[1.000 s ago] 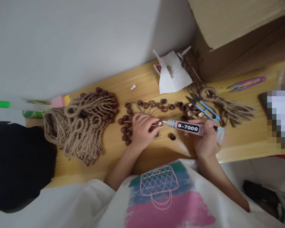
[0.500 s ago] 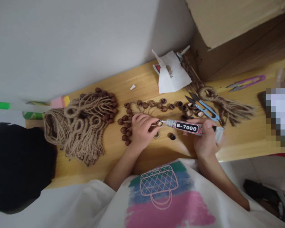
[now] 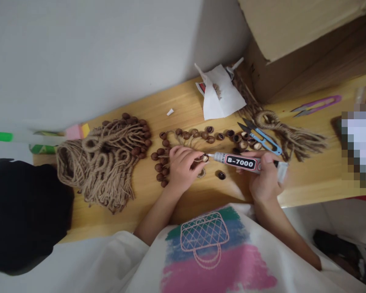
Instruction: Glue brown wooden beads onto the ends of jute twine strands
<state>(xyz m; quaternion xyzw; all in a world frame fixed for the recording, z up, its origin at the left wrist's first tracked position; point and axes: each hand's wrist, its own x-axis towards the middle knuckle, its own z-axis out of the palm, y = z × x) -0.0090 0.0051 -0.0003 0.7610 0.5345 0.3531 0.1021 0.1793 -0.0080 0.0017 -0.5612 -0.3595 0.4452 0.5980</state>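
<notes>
Head view. The left hand (image 3: 180, 166) rests on the wooden table (image 3: 308, 179), its fingers curled together and the fingertips pinching a small nut shell (image 3: 205, 158). The right hand (image 3: 264, 181) grips a glue tube (image 3: 245, 163) labelled B-7000, with the fingers wrapped under the tube and the thumb pressed on top near its rear end. The tube lies nearly level, and its nozzle tip meets the pinched shell. The shell thus sits between the two hands, just above the table's near edge, in front of the person's printed shirt (image 3: 207, 252).

A loose half shell (image 3: 221, 175) lies on the table just below the tube. A curved row of brown shells (image 3: 201, 133) runs behind the hands, and further shells cluster just left of the left hand. Blue thread snips (image 3: 262, 139) lie just behind the right hand, beside a knotted jute tassel (image 3: 282, 130).

A large heap of jute cord pieces (image 3: 99, 162), some ending in shells, lies well to the left. Folded white paper (image 3: 221, 95) stands near the wall, next to a cardboard box (image 3: 293, 40). Purple snips (image 3: 319, 104) lie far right, well apart from the hands. A green-capped marker (image 3: 0, 135) shows at the left edge.
</notes>
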